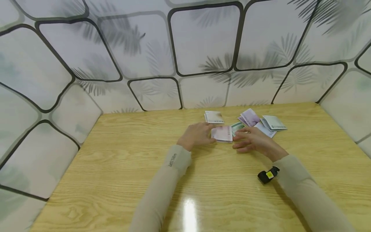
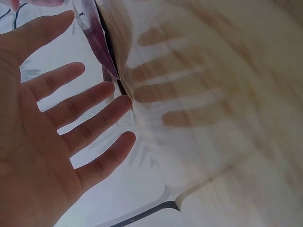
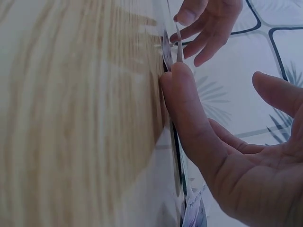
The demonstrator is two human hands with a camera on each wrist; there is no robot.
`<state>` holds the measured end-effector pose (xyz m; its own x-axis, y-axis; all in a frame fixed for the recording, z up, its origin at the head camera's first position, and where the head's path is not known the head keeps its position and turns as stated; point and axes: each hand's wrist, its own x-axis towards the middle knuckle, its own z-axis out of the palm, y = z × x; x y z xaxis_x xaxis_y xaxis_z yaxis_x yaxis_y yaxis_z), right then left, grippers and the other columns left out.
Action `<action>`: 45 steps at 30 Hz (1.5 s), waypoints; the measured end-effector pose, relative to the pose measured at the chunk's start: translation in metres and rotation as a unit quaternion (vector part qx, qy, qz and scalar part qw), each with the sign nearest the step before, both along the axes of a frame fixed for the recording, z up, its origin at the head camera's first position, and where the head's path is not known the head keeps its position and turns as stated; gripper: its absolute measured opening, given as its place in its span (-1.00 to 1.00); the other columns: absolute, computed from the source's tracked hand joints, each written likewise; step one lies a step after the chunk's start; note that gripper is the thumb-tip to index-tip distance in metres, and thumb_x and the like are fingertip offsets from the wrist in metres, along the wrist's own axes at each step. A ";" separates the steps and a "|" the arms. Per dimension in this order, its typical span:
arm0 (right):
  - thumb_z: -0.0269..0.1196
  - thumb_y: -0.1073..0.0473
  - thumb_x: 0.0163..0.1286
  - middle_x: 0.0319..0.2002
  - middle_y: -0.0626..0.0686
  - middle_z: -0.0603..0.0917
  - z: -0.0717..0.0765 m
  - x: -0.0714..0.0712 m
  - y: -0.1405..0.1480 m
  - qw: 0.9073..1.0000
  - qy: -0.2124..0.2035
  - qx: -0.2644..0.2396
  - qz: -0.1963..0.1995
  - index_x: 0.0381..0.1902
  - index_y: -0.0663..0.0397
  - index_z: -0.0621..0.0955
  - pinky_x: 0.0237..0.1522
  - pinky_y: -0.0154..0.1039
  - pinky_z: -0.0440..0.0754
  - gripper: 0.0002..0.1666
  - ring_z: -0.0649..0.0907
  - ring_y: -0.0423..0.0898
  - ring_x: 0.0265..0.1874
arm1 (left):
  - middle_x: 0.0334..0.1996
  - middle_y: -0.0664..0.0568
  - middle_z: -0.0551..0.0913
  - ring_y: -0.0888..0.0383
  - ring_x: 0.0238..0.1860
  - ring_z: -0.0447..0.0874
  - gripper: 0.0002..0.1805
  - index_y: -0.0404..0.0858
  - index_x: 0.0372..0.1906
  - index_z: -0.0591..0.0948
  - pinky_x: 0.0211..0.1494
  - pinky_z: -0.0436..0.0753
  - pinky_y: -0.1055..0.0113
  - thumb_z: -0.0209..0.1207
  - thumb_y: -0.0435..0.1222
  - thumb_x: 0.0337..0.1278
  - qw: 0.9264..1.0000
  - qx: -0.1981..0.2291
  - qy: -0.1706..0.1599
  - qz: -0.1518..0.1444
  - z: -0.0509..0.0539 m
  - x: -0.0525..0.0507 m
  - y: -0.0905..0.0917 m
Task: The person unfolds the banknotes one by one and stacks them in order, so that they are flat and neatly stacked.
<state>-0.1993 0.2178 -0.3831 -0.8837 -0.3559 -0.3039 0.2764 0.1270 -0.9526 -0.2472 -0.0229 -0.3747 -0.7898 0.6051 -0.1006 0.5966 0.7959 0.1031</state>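
A folded pink banknote [image 1: 222,133] lies on the wooden table between the two hands. The left hand [image 1: 198,134] is at its left edge, palm down; in the left wrist view this hand [image 2: 61,113] has its fingers spread and straight, holding nothing. At the note's right side is the right hand [image 1: 255,141], fingers slightly bent over the edge of a green banknote [image 1: 237,128]. The right wrist view shows the right hand [image 3: 236,146] with its fingertips low at the table beside a note's edge; whether they touch it I cannot tell.
Behind the hands lie a folded pale note [image 1: 214,117], purple notes [image 1: 250,117], a bluish note [image 1: 264,129] and a grey-green folded note [image 1: 274,123]. A patterned wall covering [image 1: 205,42] rises at the table's back edge. A black strap with a yellow patch [image 1: 269,174] is at the right wrist.
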 end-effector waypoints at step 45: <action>0.13 0.31 0.54 -0.17 0.20 0.71 -0.005 -0.008 -0.003 1.000 -0.004 -0.009 0.000 0.48 0.57 -0.07 -0.10 -0.12 0.78 -0.17 0.75 -0.06 -0.26 | -0.40 -0.06 0.74 0.09 -0.38 0.68 -0.86 -0.33 -0.08 0.69 -0.24 0.72 0.31 0.13 -0.41 0.46 0.974 0.162 0.155 -0.025 -0.004 0.001 0.005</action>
